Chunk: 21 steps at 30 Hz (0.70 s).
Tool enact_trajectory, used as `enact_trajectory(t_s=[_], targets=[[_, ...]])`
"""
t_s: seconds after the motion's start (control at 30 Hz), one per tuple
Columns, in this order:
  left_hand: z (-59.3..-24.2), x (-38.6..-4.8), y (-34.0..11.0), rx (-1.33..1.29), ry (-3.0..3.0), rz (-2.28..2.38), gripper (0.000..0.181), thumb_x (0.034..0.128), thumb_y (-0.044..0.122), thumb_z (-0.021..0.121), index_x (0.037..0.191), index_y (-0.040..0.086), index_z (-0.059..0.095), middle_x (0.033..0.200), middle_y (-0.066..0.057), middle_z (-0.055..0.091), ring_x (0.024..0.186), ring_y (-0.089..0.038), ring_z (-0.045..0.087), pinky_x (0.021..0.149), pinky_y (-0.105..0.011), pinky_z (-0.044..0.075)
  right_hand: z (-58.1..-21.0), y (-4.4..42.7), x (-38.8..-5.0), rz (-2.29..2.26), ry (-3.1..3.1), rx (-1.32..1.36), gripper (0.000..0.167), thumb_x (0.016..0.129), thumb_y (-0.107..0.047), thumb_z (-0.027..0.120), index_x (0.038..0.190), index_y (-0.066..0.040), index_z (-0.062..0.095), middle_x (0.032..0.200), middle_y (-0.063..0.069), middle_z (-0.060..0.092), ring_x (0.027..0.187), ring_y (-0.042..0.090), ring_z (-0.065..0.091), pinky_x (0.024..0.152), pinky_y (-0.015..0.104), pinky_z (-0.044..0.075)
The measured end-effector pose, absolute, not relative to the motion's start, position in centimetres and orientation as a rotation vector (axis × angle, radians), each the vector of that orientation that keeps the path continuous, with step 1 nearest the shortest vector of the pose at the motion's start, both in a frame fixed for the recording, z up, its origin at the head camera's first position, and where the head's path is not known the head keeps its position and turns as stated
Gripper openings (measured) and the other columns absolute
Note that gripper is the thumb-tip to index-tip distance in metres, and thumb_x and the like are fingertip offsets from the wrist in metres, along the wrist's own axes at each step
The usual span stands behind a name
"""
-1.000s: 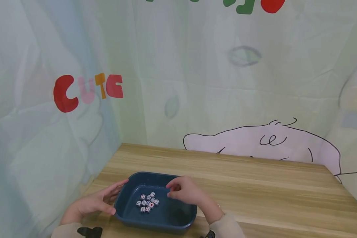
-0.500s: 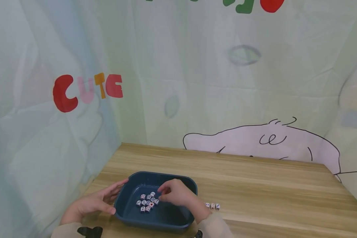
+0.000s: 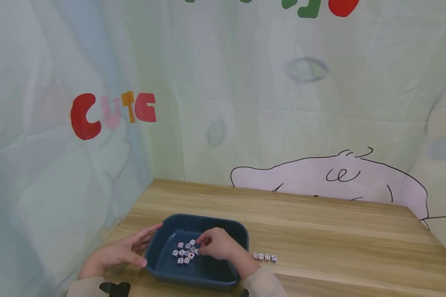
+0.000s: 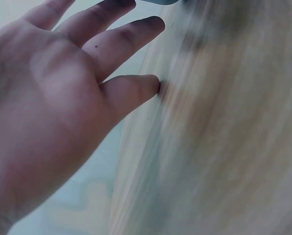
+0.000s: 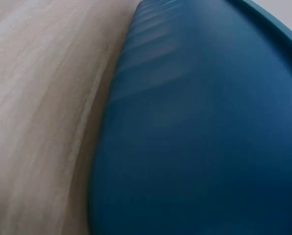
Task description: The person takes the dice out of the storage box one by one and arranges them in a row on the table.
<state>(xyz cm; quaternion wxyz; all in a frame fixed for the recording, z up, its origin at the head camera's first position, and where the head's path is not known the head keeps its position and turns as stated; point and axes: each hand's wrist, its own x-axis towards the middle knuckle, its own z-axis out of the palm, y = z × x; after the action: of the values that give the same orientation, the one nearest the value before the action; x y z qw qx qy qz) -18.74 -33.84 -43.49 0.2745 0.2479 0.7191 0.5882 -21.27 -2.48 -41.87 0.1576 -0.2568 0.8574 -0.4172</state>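
Observation:
Several white dice (image 3: 186, 252) lie grouped in the left half of a dark blue tray (image 3: 212, 281) in the head view. My right hand (image 3: 219, 244) reaches over the tray's right wall, its thumb and forefinger tips apart beside the rightmost die. The thumb tip partly covers that die, and no lifted die shows. My left hand (image 3: 120, 252) stands at the tray's left side, fingers spread, with fingertips and thumb at the wall. In the left wrist view the left hand (image 4: 62, 93) has extended fingers. Only the tray's outer wall (image 5: 195, 127) and wood show in the right wrist view.
A short row of several dice (image 3: 264, 258) sits on the wooden table (image 3: 319, 235) just right of the tray. Printed cloth (image 3: 223, 82) closes off the back and the left side.
My right hand has moved left and down inside the tray, up to the rightmost die. Its forearm no longer covers the row of dice on the table. My left hand stays at the tray.

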Motion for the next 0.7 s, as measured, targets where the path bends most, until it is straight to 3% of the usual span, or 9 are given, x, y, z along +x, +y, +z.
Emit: enact_trajectory(t_s=[0.2, 0.27, 0.43, 0.5, 0.7], targets=[[-43.27, -18.66, -33.58, 0.665, 1.978, 1.555, 0.096, 0.0859, 0.014, 0.071, 0.155, 0.01, 0.004, 0.154, -0.035, 0.007, 0.141, -0.042, 0.023, 0.099, -0.02, 0.033, -42.45, -2.65, -21.36, -1.196, 2.45, -0.709, 0.014, 0.081, -0.006, 0.073, 0.095, -0.003, 0.073, 0.071, -0.005, 0.061, 0.062, 0.007, 0.051, 0.059, 0.022, 0.042], [-43.19, -18.6, -33.54, 0.666, 1.984, 1.551, 0.096, 0.0861, 0.015, 0.071, 0.155, 0.009, 0.004, 0.154, -0.035, 0.007, 0.14, -0.042, 0.023, 0.099, -0.019, 0.033, -42.51, -2.68, -21.37, -1.207, 2.446, -0.696, 0.014, 0.08, -0.006, 0.074, 0.094, -0.003, 0.073, 0.07, -0.005, 0.061, 0.062, 0.007, 0.051, 0.059, 0.022, 0.041], [-43.22, -18.58, -33.68, 0.67, 1.971, 1.56, 0.096, 0.0861, 0.014, 0.07, 0.155, 0.009, 0.003, 0.153, -0.036, 0.006, 0.135, -0.016, 0.032, 0.099, -0.017, 0.033, -42.48, -2.62, -21.42, -1.244, 2.429, -0.658, 0.013, 0.079, -0.006, 0.075, 0.092, -0.003, 0.073, 0.07, -0.004, 0.061, 0.062, 0.009, 0.051, 0.058, 0.023, 0.041], [-43.22, -18.59, -33.69, 0.673, 1.965, 1.563, 0.096, 0.0863, 0.014, 0.07, 0.155, 0.009, 0.003, 0.153, -0.037, 0.006, 0.134, -0.012, 0.033, 0.098, -0.017, 0.033, -42.47, -2.58, -21.47, -1.249, 2.426, -0.647, 0.013, 0.079, -0.006, 0.075, 0.092, -0.003, 0.073, 0.07, -0.003, 0.061, 0.062, 0.01, 0.051, 0.058, 0.023, 0.041], [-43.16, -18.6, -33.54, 0.668, 1.962, 1.559, 0.096, 0.0866, 0.014, 0.07, 0.155, 0.011, 0.003, 0.154, -0.036, 0.007, 0.136, -0.02, 0.032, 0.099, -0.02, 0.034, -42.56, -2.52, -21.59, -1.242, 2.429, -0.604, 0.012, 0.079, -0.006, 0.075, 0.09, -0.004, 0.073, 0.069, -0.003, 0.06, 0.062, 0.011, 0.051, 0.058, 0.024, 0.04]])
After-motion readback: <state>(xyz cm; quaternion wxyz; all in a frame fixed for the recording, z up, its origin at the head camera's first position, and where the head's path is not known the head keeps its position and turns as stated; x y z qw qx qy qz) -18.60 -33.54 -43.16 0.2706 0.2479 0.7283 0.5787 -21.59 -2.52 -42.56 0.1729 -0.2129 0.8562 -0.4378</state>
